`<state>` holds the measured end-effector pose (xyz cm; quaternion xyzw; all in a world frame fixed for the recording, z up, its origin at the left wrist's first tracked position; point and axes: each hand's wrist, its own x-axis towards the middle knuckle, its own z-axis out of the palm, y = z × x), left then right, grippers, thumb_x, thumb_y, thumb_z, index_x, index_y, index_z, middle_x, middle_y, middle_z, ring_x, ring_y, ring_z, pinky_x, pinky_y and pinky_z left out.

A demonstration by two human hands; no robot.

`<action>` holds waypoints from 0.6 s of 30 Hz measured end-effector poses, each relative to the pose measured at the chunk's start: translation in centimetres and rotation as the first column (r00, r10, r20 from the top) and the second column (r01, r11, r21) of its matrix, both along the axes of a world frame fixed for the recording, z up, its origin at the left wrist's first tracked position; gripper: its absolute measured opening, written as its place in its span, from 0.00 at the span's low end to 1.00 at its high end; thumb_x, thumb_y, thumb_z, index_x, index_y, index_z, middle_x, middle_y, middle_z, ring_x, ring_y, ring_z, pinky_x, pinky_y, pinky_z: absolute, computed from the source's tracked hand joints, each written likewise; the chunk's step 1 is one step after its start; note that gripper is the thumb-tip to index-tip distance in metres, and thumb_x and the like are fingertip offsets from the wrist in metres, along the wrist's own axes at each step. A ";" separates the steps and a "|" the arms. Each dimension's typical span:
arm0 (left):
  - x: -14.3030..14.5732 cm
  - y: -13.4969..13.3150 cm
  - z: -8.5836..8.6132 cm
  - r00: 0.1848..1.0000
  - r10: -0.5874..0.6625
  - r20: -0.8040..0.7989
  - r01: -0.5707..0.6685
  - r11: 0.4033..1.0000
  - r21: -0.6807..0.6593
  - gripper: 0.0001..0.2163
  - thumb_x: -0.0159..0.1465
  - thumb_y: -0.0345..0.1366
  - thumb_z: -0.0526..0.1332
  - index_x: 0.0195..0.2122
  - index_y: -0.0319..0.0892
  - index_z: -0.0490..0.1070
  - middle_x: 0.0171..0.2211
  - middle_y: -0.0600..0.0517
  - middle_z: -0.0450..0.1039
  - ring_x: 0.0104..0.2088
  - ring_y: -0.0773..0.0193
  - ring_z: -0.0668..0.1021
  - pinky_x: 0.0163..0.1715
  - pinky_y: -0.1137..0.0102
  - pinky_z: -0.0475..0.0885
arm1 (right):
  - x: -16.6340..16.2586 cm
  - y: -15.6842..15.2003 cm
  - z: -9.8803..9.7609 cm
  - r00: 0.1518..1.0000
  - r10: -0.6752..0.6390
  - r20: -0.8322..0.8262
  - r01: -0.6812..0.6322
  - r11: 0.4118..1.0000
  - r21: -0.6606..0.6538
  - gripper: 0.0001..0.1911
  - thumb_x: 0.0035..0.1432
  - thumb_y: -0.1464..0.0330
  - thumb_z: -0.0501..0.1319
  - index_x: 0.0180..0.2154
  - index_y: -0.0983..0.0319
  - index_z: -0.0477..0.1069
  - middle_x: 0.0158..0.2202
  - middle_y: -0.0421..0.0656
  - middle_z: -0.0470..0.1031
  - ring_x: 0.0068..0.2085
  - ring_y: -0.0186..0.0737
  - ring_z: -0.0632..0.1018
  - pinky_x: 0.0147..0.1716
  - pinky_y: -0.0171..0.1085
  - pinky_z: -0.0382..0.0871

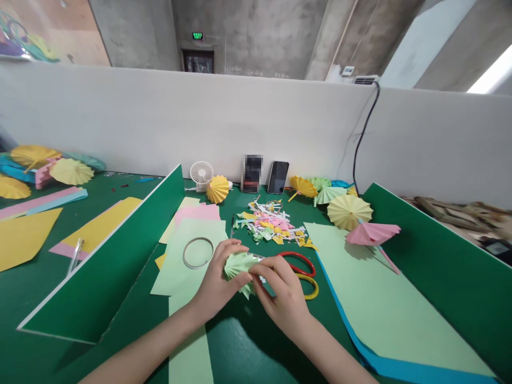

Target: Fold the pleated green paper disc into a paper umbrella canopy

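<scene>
Bare forearms lead in from the bottom edge; left hand (219, 277) pinches a pleated green paper piece (237, 265) between thumb and fingers, right hand (286, 292) pinches its near-right edge. Piece sits over mid-table, just left of the scissors (309, 277), scraps (272, 223) beyond. Pleating looks done; can't tell if the ring is closed, no stick visible on it. Pink paper umbrella (370, 233) at right has its stick; pale yellow one (348, 212) stands open beside it. Flat green sheet (384, 288) lies unfolded.
</scene>
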<state>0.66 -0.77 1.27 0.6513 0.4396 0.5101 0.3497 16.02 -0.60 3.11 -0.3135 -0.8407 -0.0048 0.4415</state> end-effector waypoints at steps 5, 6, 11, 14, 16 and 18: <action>0.2 -0.1 0.1 1.000 0.011 -0.007 -0.011 1.000 -0.013 0.13 0.57 0.41 0.58 0.42 0.46 0.66 0.49 0.47 0.60 0.53 0.56 0.64 0.53 0.61 0.58 | -0.3 -0.2 0.0 1.000 -0.014 -0.009 0.014 1.000 0.018 0.05 0.51 0.77 0.56 0.32 0.64 0.66 0.28 0.46 0.68 0.30 0.38 0.69 0.25 0.35 0.66; 0.2 -0.2 0.1 1.000 0.018 -0.008 -0.018 1.000 -0.016 0.12 0.57 0.40 0.58 0.41 0.46 0.66 0.49 0.47 0.60 0.53 0.57 0.64 0.53 0.61 0.57 | -0.4 -0.2 0.0 1.000 -0.015 -0.008 0.015 1.000 0.019 0.05 0.51 0.77 0.56 0.32 0.64 0.66 0.28 0.46 0.68 0.30 0.38 0.69 0.25 0.35 0.66; 0.3 -0.2 0.3 0.999 0.053 0.003 -0.053 0.998 -0.040 0.10 0.57 0.36 0.57 0.41 0.45 0.66 0.48 0.48 0.61 0.53 0.59 0.63 0.53 0.63 0.57 | -0.4 -0.1 0.1 0.999 -0.038 0.023 0.037 0.999 0.036 0.04 0.52 0.77 0.55 0.30 0.63 0.65 0.27 0.45 0.68 0.29 0.38 0.69 0.26 0.36 0.66; 0.3 -0.1 0.3 0.997 0.077 0.008 -0.077 0.996 -0.039 0.10 0.58 0.36 0.56 0.41 0.45 0.66 0.48 0.48 0.61 0.53 0.59 0.63 0.53 0.63 0.58 | -0.3 0.1 0.2 0.997 -0.047 0.057 0.046 0.998 0.033 0.04 0.52 0.77 0.55 0.29 0.63 0.65 0.27 0.45 0.68 0.30 0.38 0.69 0.27 0.36 0.66; 0.2 -0.1 0.3 0.995 0.095 0.013 -0.095 0.995 -0.027 0.10 0.58 0.37 0.56 0.41 0.45 0.66 0.48 0.47 0.61 0.53 0.59 0.63 0.53 0.63 0.58 | -0.2 0.2 0.2 0.996 -0.049 0.080 0.048 0.999 0.019 0.05 0.52 0.78 0.54 0.29 0.64 0.64 0.28 0.45 0.67 0.30 0.38 0.69 0.28 0.36 0.66; 0.1 0.0 0.3 0.994 0.108 0.014 -0.108 0.994 -0.013 0.10 0.58 0.38 0.56 0.41 0.45 0.66 0.48 0.47 0.61 0.53 0.58 0.64 0.53 0.63 0.58 | -0.1 0.3 0.2 0.993 -0.054 0.108 0.052 0.998 0.020 0.06 0.51 0.79 0.52 0.28 0.64 0.64 0.27 0.46 0.67 0.30 0.38 0.68 0.28 0.36 0.66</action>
